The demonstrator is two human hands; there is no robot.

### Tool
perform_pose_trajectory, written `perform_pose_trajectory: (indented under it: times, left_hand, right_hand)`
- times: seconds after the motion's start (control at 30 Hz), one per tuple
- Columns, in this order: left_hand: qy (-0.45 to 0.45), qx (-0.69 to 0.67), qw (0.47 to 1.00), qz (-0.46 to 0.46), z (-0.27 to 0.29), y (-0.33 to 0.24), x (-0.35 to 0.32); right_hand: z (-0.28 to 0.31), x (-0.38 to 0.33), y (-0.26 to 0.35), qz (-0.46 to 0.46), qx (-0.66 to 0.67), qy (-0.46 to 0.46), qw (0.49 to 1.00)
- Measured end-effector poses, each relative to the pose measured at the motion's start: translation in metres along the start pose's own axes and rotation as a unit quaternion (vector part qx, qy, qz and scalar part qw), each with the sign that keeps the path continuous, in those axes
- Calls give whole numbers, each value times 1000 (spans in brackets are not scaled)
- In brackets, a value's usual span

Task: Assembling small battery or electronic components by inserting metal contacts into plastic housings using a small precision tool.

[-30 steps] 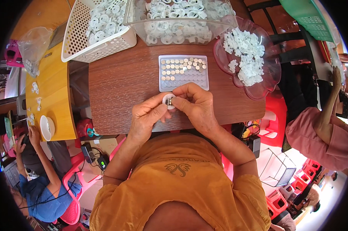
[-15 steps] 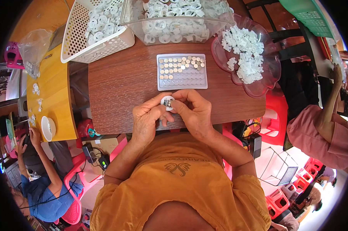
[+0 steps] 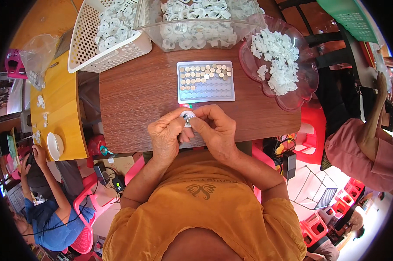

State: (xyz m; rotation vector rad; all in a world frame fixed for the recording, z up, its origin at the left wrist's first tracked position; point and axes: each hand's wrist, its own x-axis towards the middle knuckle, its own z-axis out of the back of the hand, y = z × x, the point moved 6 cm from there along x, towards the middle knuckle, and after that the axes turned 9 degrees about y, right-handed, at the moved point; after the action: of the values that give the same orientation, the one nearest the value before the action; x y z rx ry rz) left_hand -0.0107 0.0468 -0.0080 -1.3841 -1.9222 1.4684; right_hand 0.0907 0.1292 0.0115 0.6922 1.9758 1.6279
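Fingers [image 3: 170, 116] of the left hand [image 3: 162, 134] pinch the left side of a round white piece [image 3: 188, 117] in the head view. The right hand [image 3: 219, 134] grips it from the right, its thumb and index finger closed on the edge and bent over the face. The piece is above the near part of the brown table [image 3: 140, 91], between the two hands, its face tilted up; dark and metallic parts show in its middle, too small to make out. Just beyond it, at the near edge of a pale tray [image 3: 214, 94], is a small patch of red and green [image 3: 187, 105]. Coin-like metal discs [image 3: 192, 75] sit in the tray's far and left part.

Right of the tray, a translucent pink scalloped dish [image 3: 307, 85] carries a heap of small white parts [image 3: 281, 65]. At the far side, a clear bin [image 3: 157, 37] and, left of it, a perforated white basket [image 3: 118, 56] hold many round white parts.

On the yellow table [image 3: 68, 117] to the left stands a white bowl [image 3: 55, 146], near the hand [image 3: 39, 153] of a co-worker in blue [image 3: 53, 228].
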Motion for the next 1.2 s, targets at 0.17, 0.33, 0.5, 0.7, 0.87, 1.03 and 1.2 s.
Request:
perform_pose_trajectory:
  times: [0.17,0.33,0.5,0.7,0.87,1.03,1.2]
  left_hand:
    - [-4,1,1000,6,-1,1,3]
    - [17,13,999,32,-9,-2,4]
    - [-37,33,999,4,-9,-5,-5]
    - [-22,56,998,-5,-17,-9,-5]
    - [-9,69,998,7,-20,-7,-7]
    - [0,69,997,29,-14,-5,-6]
    - [18,48,998,45,-19,1,-7]
  right_hand:
    - [1,0,-1,7,-5,-14,1000]
    - [6,1,2,-10,29,-21,999]
    - [1,-3,-5,-36,76,19,996]
    - [6,-10,-1,-32,42,18,998]
    - [33,-17,33,115,-193,-3,974]
    - [116,-4,108,211,-469,-114,850]
    - [173,49,97,155,-617,-82,767]
